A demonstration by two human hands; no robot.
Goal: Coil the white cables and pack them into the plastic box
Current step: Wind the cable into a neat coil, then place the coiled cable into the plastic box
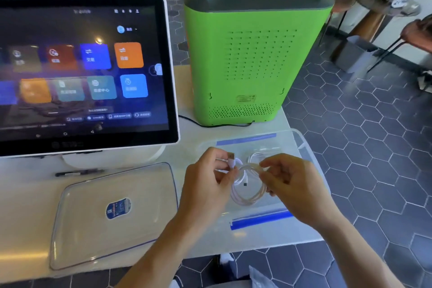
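Both hands hold one white cable [249, 190] wound into a loose coil, just above the clear plastic box [301, 147] with blue strips at its near and far rims. My left hand [207, 184] pinches the cable's USB plug end at the coil's upper left. My right hand [292, 184] pinches the top right of the loops. The small connector end dangles inside the coil. Another white cable [254, 156] lies in the box behind my fingers, partly hidden.
The box's clear lid [112, 213] with a blue sticker lies on the white table to the left. A touchscreen terminal [81, 68] stands at the back left, a green machine [254, 58] behind the box. A black pen [79, 172] lies near the terminal base. The table edge runs just right of the box.
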